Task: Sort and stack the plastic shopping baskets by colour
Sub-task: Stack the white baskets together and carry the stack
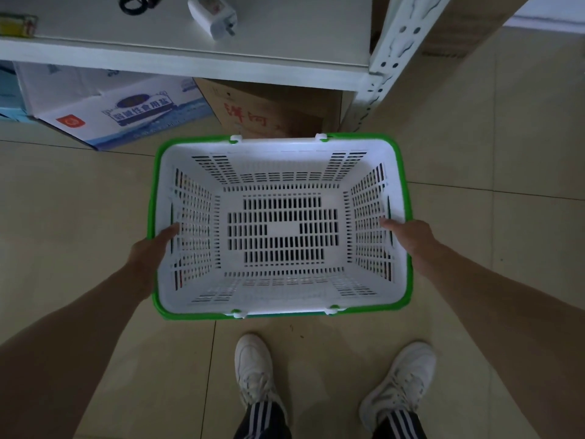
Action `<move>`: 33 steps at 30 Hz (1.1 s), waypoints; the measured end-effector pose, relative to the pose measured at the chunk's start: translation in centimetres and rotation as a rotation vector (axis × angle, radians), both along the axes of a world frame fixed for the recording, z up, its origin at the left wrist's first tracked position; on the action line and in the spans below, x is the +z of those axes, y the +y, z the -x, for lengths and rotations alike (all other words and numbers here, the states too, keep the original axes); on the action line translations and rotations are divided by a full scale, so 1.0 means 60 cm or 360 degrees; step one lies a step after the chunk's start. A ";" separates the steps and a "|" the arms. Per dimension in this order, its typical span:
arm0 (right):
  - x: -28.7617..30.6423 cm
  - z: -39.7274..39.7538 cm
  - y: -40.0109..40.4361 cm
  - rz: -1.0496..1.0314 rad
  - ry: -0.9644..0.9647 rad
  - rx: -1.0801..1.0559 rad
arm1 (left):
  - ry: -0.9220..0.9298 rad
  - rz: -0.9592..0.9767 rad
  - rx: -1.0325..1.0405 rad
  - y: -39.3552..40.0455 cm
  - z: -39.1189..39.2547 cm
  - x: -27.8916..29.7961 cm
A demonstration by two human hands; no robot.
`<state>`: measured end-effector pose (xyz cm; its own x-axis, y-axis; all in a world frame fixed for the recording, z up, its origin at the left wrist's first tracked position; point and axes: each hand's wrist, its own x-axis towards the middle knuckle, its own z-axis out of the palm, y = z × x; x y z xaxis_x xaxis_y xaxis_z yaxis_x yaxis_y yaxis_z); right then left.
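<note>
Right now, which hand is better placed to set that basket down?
Neither alone: the left hand and right hand grip opposite short sides of the white basket, equally placed, so probably both together.

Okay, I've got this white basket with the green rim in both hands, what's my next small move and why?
Probably turn to look for the matching stack. The left hand and right hand grip the short sides of the basket, which is empty and level above bare floor, with no other baskets in view. Ahead are only a shelf and boxes, so setting it down here would likely sort nothing.
</note>
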<state>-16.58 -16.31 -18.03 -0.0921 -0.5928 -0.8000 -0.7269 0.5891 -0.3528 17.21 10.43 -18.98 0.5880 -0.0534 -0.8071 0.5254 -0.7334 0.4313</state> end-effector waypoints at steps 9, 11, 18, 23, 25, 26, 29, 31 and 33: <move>0.022 0.107 -0.015 0.0047 -0.0047 -0.0132 | -0.0032 -0.0067 -0.0081 -0.040 0.104 0.006; 0.030 0.139 -0.022 0.0042 -0.0029 -0.0154 | -0.0028 -0.0067 -0.0119 -0.060 0.130 0.008; 0.041 0.264 -0.055 0.0089 0.0065 -0.0251 | -0.0040 -0.0070 -0.0259 -0.154 0.230 0.033; 0.046 0.359 -0.094 0.0083 0.0138 -0.0242 | -0.0022 -0.0046 -0.0302 -0.221 0.304 0.038; 0.047 0.396 -0.113 0.0099 0.0179 -0.0233 | -0.0003 -0.0014 -0.0296 -0.246 0.333 0.038; 0.050 0.413 -0.123 0.0106 0.0189 -0.0235 | -0.0001 -0.0010 -0.0300 -0.258 0.347 0.038; 0.061 0.460 -0.157 0.0129 0.0214 -0.0229 | 0.0024 -0.0028 -0.0341 -0.298 0.388 0.040; 0.071 0.485 -0.183 0.0146 0.0230 -0.0228 | 0.0011 -0.0013 -0.0351 -0.327 0.410 0.044; 0.083 0.507 -0.212 0.0169 0.0226 -0.0228 | -0.0008 -0.0010 -0.0374 -0.358 0.431 0.049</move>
<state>-47.00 -29.01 -13.04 -0.2889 -0.6457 -0.7068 -0.6853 0.6551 -0.3183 -8.63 -11.06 -16.03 0.5638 -0.1841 -0.8051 0.3377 -0.8382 0.4282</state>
